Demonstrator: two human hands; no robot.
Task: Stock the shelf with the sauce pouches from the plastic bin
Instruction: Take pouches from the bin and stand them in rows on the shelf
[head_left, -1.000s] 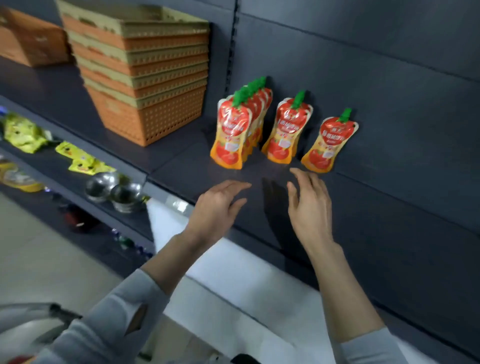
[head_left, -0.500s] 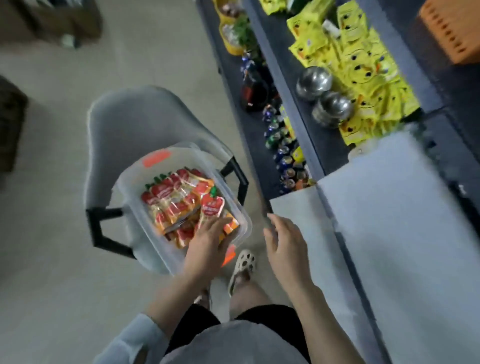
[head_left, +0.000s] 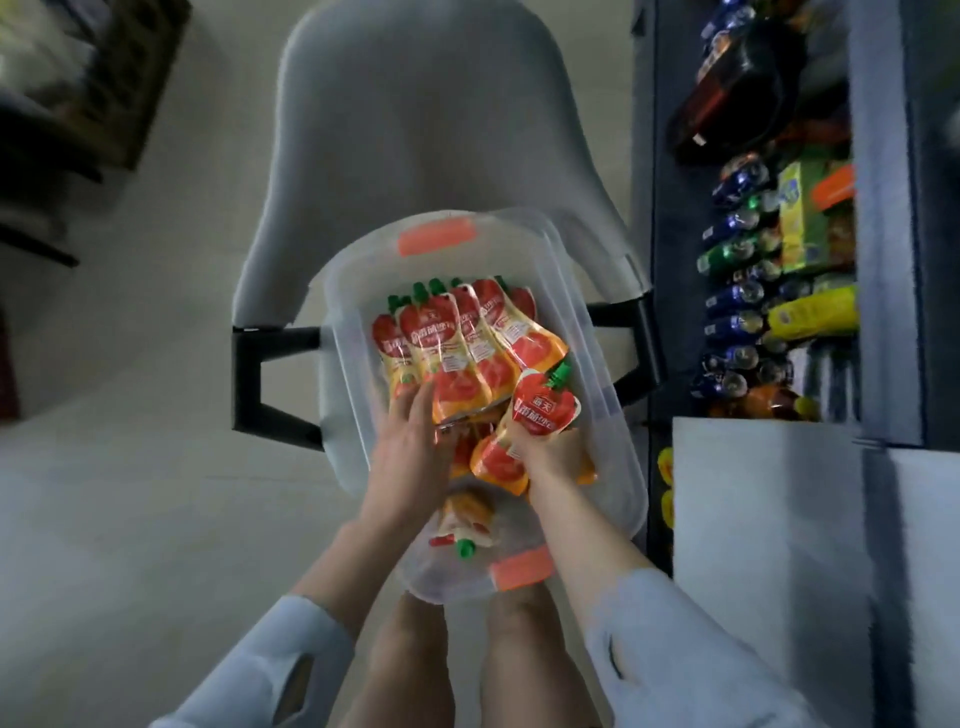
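Observation:
A clear plastic bin (head_left: 597, 332) with orange latches sits on a grey chair below me. Several red-and-orange sauce pouches (head_left: 467, 332) with green caps lie fanned out inside it. My right hand (head_left: 556, 457) is closed around the lower part of one sauce pouch (head_left: 540, 410), holding it upright just above the others. My left hand (head_left: 410, 447) is in the bin with its fingers stretched over the bottom edge of the fanned pouches; whether it grips one is unclear. Another pouch (head_left: 465, 525) lies loose at the near end of the bin.
The grey chair (head_left: 415, 130) has black armrests on both sides of the bin. To the right stands a dark shelf unit with bottles and cans (head_left: 737, 312) on a low shelf and a white panel (head_left: 763, 519) nearer me. My knees are below the bin.
My view has swung from the shelf down to the bin. Both hands left the shelf and went into the bin. My right hand has closed on a pouch.

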